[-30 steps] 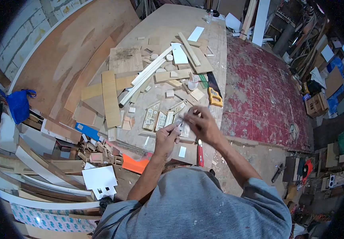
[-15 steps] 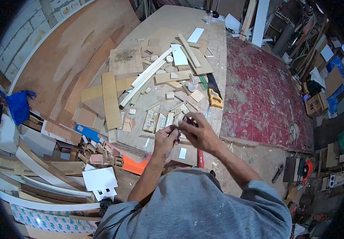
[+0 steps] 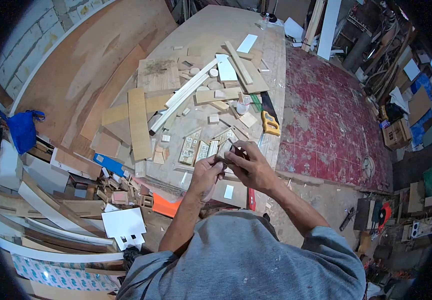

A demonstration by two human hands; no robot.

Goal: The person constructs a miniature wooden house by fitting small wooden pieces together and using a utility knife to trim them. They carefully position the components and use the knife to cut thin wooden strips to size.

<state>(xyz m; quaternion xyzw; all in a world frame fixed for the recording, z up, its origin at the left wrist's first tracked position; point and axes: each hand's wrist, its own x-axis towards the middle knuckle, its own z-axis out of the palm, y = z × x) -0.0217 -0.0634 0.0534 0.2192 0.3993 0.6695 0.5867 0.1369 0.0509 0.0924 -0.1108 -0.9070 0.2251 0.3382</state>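
Note:
My left hand (image 3: 205, 176) and my right hand (image 3: 252, 166) meet over the near edge of the wooden workbench (image 3: 168, 167). Both have their fingers closed in a pinch around something small, which the fingers mostly hide; I cannot make out its kind. Just beyond the hands lies a small model house front (image 3: 191, 146) with white-framed windows. Next to it, partly behind my fingers, is another model wall piece (image 3: 228, 136) with similar windows. A small white rectangle (image 3: 229, 191) lies at the bench edge below my hands.
A yellow-handled saw (image 3: 270, 123) lies at the bench's right side, near a white cup (image 3: 243, 105). Long wooden strips (image 3: 186, 95), boards and small offcuts cover the middle. Left of the bench are scrap wood and a blue bag (image 3: 24, 131). Red tiled flooring (image 3: 326, 120) lies to the right.
Both hands stay together in nearly the same spot, with small shifts of the fingers. The view has moved very slightly. Nothing on the bench has visibly moved.

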